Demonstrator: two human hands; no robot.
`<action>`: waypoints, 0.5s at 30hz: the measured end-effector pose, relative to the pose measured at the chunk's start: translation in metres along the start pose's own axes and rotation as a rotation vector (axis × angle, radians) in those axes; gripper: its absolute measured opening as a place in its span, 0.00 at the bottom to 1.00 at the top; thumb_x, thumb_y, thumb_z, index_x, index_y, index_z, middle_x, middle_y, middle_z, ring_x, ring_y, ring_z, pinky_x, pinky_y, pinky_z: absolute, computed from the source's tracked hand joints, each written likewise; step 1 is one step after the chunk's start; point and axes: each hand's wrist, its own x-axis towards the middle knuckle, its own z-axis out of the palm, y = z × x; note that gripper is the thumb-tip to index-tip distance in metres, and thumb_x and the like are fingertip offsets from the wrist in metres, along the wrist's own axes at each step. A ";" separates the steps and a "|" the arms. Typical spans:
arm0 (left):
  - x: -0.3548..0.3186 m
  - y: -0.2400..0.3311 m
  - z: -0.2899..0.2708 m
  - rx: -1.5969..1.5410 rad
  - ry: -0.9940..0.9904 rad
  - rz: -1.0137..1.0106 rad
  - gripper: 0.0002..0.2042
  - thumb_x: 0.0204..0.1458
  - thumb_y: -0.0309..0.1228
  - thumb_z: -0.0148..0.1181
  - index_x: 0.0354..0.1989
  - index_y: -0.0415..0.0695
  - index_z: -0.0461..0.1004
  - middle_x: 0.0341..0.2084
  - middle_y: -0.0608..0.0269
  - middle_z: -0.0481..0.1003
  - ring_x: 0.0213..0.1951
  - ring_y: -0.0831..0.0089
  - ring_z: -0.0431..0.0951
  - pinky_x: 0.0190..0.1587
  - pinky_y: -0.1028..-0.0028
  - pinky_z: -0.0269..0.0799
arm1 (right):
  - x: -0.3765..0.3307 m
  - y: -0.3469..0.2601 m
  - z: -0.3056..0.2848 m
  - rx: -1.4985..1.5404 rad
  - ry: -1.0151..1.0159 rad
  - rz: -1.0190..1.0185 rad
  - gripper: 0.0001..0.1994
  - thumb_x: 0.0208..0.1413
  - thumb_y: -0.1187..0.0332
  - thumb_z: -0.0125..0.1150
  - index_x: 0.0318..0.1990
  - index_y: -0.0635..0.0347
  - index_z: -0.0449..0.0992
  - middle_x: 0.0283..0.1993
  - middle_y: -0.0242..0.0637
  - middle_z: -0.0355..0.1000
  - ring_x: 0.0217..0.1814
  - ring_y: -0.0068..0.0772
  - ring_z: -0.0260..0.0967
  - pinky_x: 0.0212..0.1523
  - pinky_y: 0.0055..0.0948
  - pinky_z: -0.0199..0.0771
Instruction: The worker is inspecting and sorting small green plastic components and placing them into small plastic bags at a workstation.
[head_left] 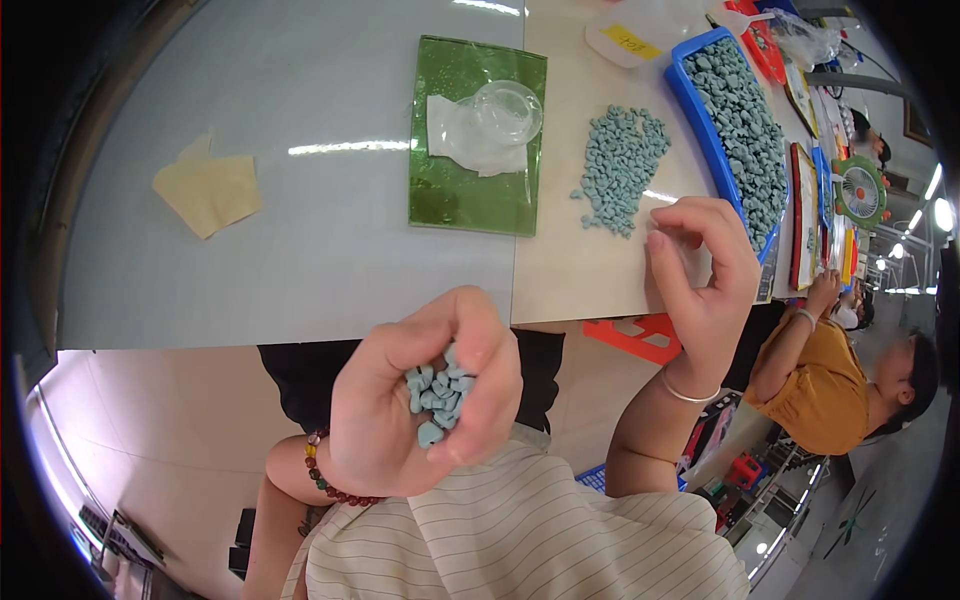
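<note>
My left hand (pixel 420 400) is cupped below the table edge and holds a heap of small blue-green stones (pixel 435 395). A beaded bracelet circles that wrist. My right hand (pixel 700 275) hovers at the table's near edge with thumb and fingers curled close together; I cannot tell whether a stone sits between them. Just beyond it lies a loose pile of the same blue-green stones (pixel 620 165) on the beige table top (pixel 570 260). A blue tray (pixel 690 105) filled with more such stones stands to the right of the pile.
A green mat (pixel 455 195) carries a clear plastic bag and a round clear lid (pixel 505 110). A tan paper scrap (pixel 208 190) lies on the grey table at left. A white container sits at the back. A person in a yellow top sits at right beside a small fan (pixel 860 190).
</note>
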 end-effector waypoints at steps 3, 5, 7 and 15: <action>-0.003 0.000 -0.001 0.158 0.039 0.026 0.17 0.60 0.40 0.30 0.30 0.41 0.63 0.13 0.66 0.62 0.14 0.80 0.59 0.16 0.81 0.53 | 0.001 -0.007 0.003 -0.005 -0.009 -0.024 0.07 0.39 0.80 0.58 0.29 0.64 0.72 0.29 0.36 0.68 0.30 0.28 0.65 0.31 0.22 0.64; -0.003 -0.004 -0.008 0.327 -0.106 0.181 0.16 0.60 0.38 0.33 0.35 0.38 0.65 0.14 0.66 0.63 0.14 0.84 0.58 0.16 0.82 0.52 | 0.002 -0.006 0.005 -0.042 -0.018 -0.054 0.07 0.37 0.81 0.59 0.28 0.64 0.73 0.29 0.36 0.68 0.30 0.29 0.67 0.31 0.22 0.67; -0.002 -0.001 -0.010 0.419 -0.157 0.190 0.15 0.60 0.37 0.34 0.33 0.39 0.64 0.15 0.66 0.62 0.13 0.82 0.57 0.14 0.82 0.52 | 0.001 -0.002 0.008 -0.086 0.003 -0.101 0.07 0.36 0.81 0.59 0.27 0.63 0.73 0.29 0.35 0.67 0.30 0.31 0.66 0.29 0.23 0.66; -0.002 0.000 -0.011 0.673 -0.109 0.179 0.13 0.59 0.37 0.40 0.29 0.40 0.62 0.19 0.64 0.60 0.12 0.81 0.56 0.13 0.82 0.51 | 0.001 -0.003 0.009 -0.165 0.069 -0.130 0.04 0.39 0.81 0.58 0.26 0.66 0.71 0.29 0.36 0.68 0.29 0.29 0.65 0.30 0.22 0.63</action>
